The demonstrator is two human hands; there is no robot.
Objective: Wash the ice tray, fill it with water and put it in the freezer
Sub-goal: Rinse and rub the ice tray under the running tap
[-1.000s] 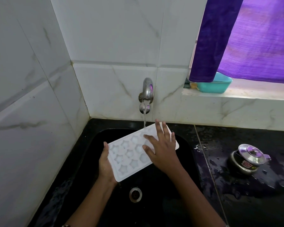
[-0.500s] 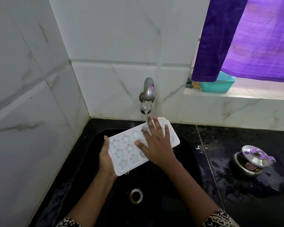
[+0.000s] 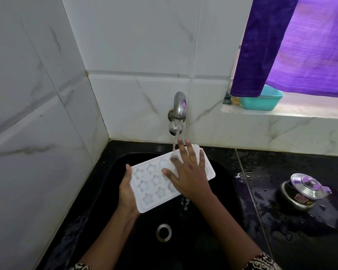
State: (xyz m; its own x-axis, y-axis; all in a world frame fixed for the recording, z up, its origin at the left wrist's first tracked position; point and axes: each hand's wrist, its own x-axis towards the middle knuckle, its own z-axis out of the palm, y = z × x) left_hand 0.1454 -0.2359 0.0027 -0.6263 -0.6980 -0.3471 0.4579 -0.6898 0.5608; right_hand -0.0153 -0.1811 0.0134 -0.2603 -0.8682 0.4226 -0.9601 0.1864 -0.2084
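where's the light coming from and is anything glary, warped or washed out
Head view: daylight filters through the purple curtain at right, tinting the tap and pot lid violet; the wet black counter shows glare patches; the wide lens bows the tile lines at left; the white ice tray looks washed out, its star cells faint.

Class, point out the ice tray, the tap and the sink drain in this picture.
ice tray (image 3: 154, 180): head view, on a star-shaped cell near its middle.
tap (image 3: 179, 106): head view, on the curved metal spout.
sink drain (image 3: 164, 232): head view, on its centre.
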